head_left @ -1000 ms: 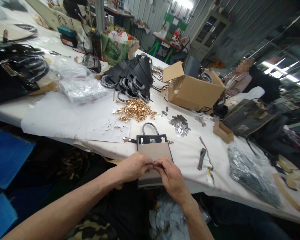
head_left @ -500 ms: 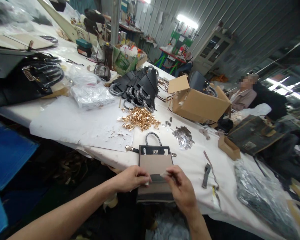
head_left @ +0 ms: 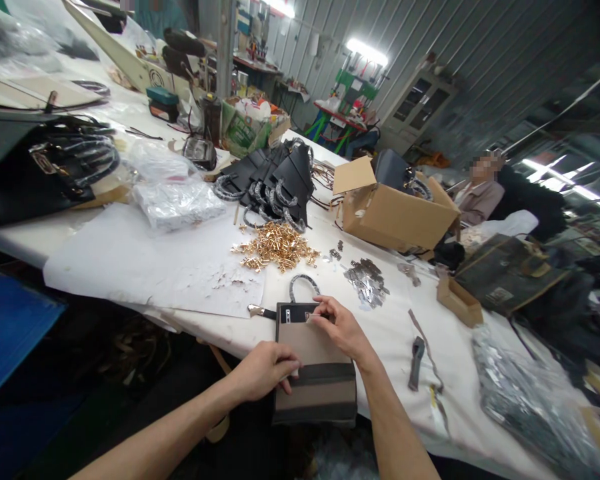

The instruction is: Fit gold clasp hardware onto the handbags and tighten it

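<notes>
Bag [head_left: 325,347]: lay at the near edge of the table [head_left: 383,347], long axis running away from you. Your right hand [head_left: 341,327]: pinched a pale piece [head_left: 311,318], nearer the handle [head_left: 303,278]. Your left hand [head_left: 266,370]: pinched a white scrap [head_left: 295,373], overlapping the left side.

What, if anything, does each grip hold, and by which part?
Right grip: a pale scrap, apparently pinched by one end. Left grip: a white bit; which part cannot be told.

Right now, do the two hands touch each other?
No, the left hand is at the left edge of the bag, while the right hand is apart from it, nearer the handle.
</notes>
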Tool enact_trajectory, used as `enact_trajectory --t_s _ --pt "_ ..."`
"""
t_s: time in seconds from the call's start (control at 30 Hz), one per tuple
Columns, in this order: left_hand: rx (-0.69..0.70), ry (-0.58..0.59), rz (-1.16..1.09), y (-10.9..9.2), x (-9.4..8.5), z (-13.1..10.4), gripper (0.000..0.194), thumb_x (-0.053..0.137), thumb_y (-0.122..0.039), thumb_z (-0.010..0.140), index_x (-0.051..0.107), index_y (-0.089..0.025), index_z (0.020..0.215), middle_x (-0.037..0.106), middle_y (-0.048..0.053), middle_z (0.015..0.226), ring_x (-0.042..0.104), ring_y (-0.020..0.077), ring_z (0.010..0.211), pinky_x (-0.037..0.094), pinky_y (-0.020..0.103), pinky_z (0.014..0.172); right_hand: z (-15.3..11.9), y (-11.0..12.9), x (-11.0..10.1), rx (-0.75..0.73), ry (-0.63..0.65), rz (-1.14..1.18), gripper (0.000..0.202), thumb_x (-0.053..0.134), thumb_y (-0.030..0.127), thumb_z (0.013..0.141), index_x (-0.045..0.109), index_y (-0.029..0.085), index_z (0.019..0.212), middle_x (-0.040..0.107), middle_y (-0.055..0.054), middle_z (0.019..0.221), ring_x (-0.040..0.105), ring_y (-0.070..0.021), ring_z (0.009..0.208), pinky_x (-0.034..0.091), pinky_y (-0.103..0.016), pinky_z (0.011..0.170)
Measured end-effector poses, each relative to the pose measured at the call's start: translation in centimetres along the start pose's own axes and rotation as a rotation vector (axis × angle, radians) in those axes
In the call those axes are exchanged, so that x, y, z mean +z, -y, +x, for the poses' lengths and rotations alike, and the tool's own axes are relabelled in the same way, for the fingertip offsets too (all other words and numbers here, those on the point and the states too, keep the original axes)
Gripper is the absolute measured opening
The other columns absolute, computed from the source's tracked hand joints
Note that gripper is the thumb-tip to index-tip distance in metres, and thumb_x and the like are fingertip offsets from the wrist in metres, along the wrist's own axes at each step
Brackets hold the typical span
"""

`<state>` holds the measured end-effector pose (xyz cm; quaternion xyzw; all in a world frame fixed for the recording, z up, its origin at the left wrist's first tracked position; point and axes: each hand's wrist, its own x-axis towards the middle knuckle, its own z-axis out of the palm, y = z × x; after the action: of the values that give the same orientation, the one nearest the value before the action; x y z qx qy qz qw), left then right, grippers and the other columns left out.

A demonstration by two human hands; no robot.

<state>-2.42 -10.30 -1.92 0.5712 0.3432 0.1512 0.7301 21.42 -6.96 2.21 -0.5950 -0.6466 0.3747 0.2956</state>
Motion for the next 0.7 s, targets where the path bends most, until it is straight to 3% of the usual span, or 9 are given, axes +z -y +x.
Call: enact_trajectory --t_s 0.13,0.3,0.47,0.6,0.7 --pt "0.000 0.007 -0.020 -0.2 -0.1 0.0 0.036 0.058 -0.043 0.090 0.073 -0.012 0.102 0.076 0.009 0.095 0.073 0.0177 0.065 0.049 0.023 0.059 0.2 -0.5 0.5 -0.020 -0.035 -0.062 0.038 0.068 0.031 0.091 0.060 0.022 0.127 0.072 -0.001 0.090 0.068 -0.0204 0.090 0.049 -0.037 0.092" --pt "0.001 0.003 -0.037 -0.4 -0.1 -0.1 0.036 0.058 -0.042 0.089 0.074 -0.012 0.101 0.076 0.009 0.095 0.071 0.0162 0.060 0.049 0.023 0.057 0.1 -0.8 1.0 -0.089 -0.102 -0.184 0.028 0.068 0.030 0.090 0.066 0.024 0.117 0.072 -0.005 0.105 0.064 -0.0234 0.106 0.047 -0.041 0.099" --pt "-0.012 0.002 -0.041 -0.6 0.0 -0.1 0.036 0.059 -0.042 0.090 0.075 -0.012 0.102 0.077 0.009 0.095 0.069 0.0147 0.056 0.048 0.022 0.056 0.5 -0.5 0.7 -0.085 -0.137 -0.178 0.044 0.072 0.030 0.084 0.064 0.025 0.127 0.062 -0.008 0.126 0.060 -0.0243 0.113 0.049 -0.038 0.092" --pt "-0.011 0.000 -0.029 -0.7 -0.1 -0.2 0.035 0.059 -0.040 0.090 0.075 -0.012 0.102 0.077 0.009 0.096 0.069 0.0142 0.056 0.047 0.021 0.055 1.9 -0.9 0.5 0.014 -0.072 -0.132 0.024 0.073 0.034 0.083 0.074 0.024 0.105 0.066 -0.005 0.115 0.062 -0.0229 0.104 0.048 -0.035 0.087" --pt "-0.007 0.008 -0.030 -0.4 -0.1 -0.2 0.035 0.058 -0.041 0.091 0.076 -0.013 0.104 0.077 0.008 0.096 0.069 0.0137 0.056 0.046 0.021 0.055 2.6 -1.3 1.0 0.029 -0.107 -0.116 0.015 0.072 0.035 0.086 0.075 0.023 0.094 0.069 -0.004 0.100 0.063 -0.0217 0.094 0.048 -0.035 0.086"
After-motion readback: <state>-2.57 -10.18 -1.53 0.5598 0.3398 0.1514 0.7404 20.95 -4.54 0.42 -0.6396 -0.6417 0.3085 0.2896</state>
